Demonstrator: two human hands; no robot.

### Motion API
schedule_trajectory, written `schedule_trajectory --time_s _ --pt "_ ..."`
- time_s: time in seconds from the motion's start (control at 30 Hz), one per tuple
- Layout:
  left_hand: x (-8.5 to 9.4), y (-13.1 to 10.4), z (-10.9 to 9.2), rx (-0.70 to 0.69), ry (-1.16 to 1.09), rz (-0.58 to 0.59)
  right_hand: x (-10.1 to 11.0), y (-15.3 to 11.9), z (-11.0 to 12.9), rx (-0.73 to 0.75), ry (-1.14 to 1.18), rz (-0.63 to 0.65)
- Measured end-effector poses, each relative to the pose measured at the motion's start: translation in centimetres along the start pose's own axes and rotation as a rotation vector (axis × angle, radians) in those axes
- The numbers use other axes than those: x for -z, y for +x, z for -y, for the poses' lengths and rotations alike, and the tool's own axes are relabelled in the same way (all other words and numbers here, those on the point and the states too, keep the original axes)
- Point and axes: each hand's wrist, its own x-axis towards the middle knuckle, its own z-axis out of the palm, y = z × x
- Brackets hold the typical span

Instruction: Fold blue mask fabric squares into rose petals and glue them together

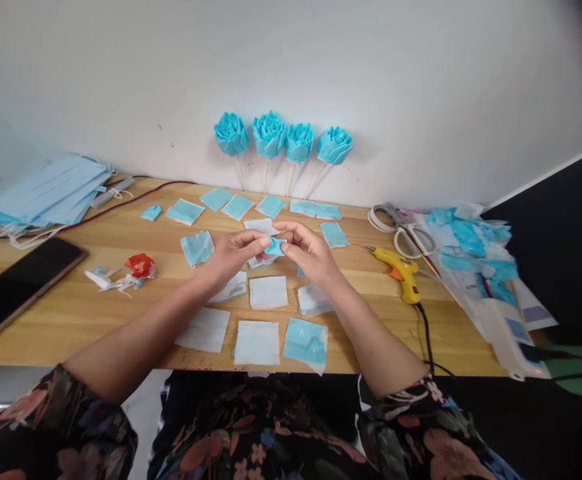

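Observation:
A small folded blue piece [273, 247] is pinched between both hands above the middle of the wooden table. My left hand [238, 255] grips its left side with thumb and fingers, and my right hand [307, 251] grips its right side the same way. Around and below them lie several cut squares, some with the blue side up [305, 341], others white [257, 343]. A folded blue petal shape [151, 213] rests at the left. Against the wall lean several blue fabric flowers [269, 135] on thin sticks.
Left on the wooden table [105, 327] are a phone [23, 287], stacked masks [51, 192] and red and white scraps [141, 265]. A yellow glue gun [401, 270], scissors [415, 241], blue scraps [463, 233] and a white power strip [508, 337] lie right.

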Motion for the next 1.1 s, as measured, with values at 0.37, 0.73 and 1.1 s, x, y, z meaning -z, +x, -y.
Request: schedule_trajectory --time_s 0.37,0.73,1.1 --pt "-0.5 0.1 0.2 0.092 -0.114 -0.063 -1.1 -0.3 -1.3 0.048 -0.008 -0.111" --pt "0.3 0.4 -0.2 0.119 -0.064 -0.071 0.9 0.2 -1.0 0.019 -0.044 -0.09" --pt "0.7 0.4 0.1 0.125 -0.081 -0.05 1.5 0.4 -0.9 0.069 -0.076 -0.164"
